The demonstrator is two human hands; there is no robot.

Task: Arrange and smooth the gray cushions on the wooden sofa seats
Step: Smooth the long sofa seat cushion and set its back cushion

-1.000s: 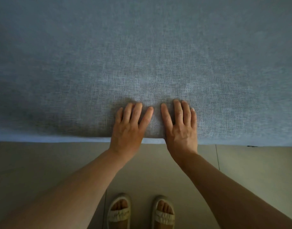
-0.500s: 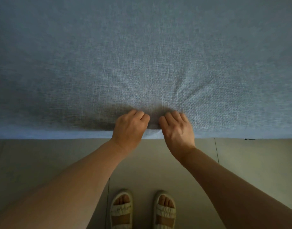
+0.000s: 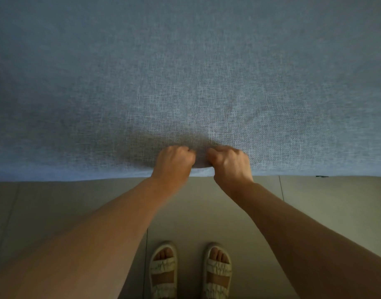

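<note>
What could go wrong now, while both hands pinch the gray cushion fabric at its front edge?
The left hand and right hand bunch the gray woven cushion fabric between them, so a fold may remain after release. Pulling further might drag the cushion over its front edge, toward the tiled floor.

The cushion is gray woven fabric with a visible linen-like weave, filling the upper part of the view. Its near edge runs straight across above the floor, and at mid-edge the cloth is bunched into a small shadowed fold.
</note>
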